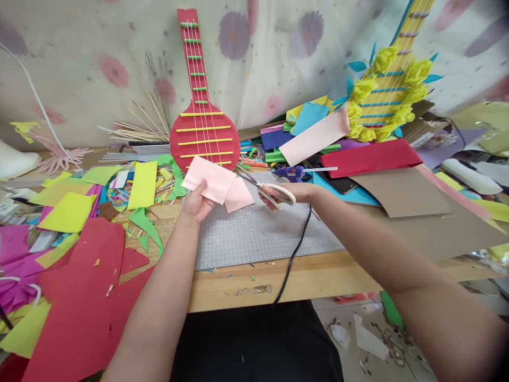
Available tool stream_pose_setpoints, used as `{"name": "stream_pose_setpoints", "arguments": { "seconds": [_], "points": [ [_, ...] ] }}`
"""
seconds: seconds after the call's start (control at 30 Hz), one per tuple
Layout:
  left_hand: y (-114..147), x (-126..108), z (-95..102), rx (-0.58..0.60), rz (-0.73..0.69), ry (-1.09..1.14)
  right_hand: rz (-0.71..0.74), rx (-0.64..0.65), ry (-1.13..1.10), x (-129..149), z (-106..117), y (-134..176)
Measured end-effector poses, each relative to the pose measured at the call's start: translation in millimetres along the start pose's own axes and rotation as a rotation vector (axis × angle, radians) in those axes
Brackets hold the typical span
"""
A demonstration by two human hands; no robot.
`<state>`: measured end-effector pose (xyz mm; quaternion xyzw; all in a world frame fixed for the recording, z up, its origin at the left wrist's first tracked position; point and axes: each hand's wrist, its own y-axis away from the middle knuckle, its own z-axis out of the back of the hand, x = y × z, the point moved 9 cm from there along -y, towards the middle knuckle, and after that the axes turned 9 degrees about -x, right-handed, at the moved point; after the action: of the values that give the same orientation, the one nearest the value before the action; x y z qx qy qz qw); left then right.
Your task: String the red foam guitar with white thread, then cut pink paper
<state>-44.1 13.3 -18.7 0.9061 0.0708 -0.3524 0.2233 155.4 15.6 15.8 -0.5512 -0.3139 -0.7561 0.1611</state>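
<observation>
My left hand (194, 206) pinches a pale pink sheet (210, 179), either paper or thin foam, above the grey cutting mat (238, 239). A second pink piece (239, 195) sits at its right edge; whether the two are joined I cannot tell. My right hand (292, 195) is closed around the cream handles of a pair of scissors (284, 194). The blades point up and left, close to the pink pieces. Just behind stands a red paper lute shape (204, 132) with green and yellow bars and white strings.
A blue glue gun (289, 173) lies beyond my right hand, and a black cord (296, 254) crosses the mat. Red sheets (83, 281) and yellow pieces (143, 184) lie left. Brown card (401, 193) lies right, below a yellow flowered instrument (385, 98). Thin sticks (137, 132) lie at the back.
</observation>
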Motion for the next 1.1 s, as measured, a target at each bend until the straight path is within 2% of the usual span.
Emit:
{"name": "stream_pose_setpoints", "arguments": {
  "seconds": [0.13, 0.47, 0.7, 1.1],
  "points": [
    [3.6, 11.8, -3.0, 0.015, 0.055, -0.019, -0.101, 0.058, 0.051, -4.6, -1.2, 0.5],
    [2.4, 28.1, -0.3, -0.027, 0.152, 0.001, -0.067, 0.344, 0.094, -29.4, -17.4, -19.6],
    [3.7, 30.4, -0.3, -0.029, 0.173, 0.003, -0.064, 0.325, 0.160, -28.4, -15.0, -26.9],
    [-0.3, 33.7, 4.5, -0.039, 0.186, 0.016, -0.188, 0.243, 0.123, -27.1, -9.9, -22.1]
  ]
}}
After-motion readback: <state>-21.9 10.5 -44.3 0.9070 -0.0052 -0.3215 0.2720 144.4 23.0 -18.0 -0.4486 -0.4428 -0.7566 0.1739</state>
